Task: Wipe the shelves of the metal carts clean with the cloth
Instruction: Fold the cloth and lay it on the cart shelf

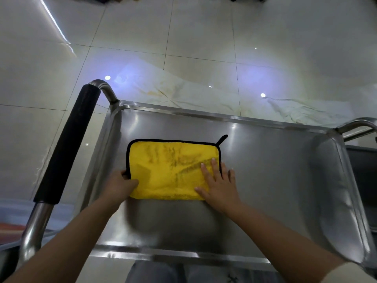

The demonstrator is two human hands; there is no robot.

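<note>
Head camera view, from the left edge across: a black foam-padded push handle [67,144] runs diagonally up the left side, its bare steel tube curving down into the corner of the metal cart's top shelf [275,170]. That shelf is a shallow stainless tray with a raised rim, and its surface shows soft reflections and a duller patch near the front edge.

Left hand [120,185] sits at the lower left corner of the yellow microfibre cloth [173,170], thumb on top of the fabric and fingers tucked at the black-piped edge, pinching that corner. The cloth lies flat on the shelf, left of the shelf's centre, folded into a rectangle with black trim, a small black hanging loop sticking up from its far right corner, and dark smudges across its face.

Right hand [219,184] lies on the cloth's lower right corner with fingers straight and spread, palm down, partly on the fabric and partly on bare steel.

Further right, a second steel handle [357,127] rises at the shelf's far corner. Beyond the cart, a crumpled, stained white sheet [204,94] lies on the glossy tiled floor [204,27].
</note>
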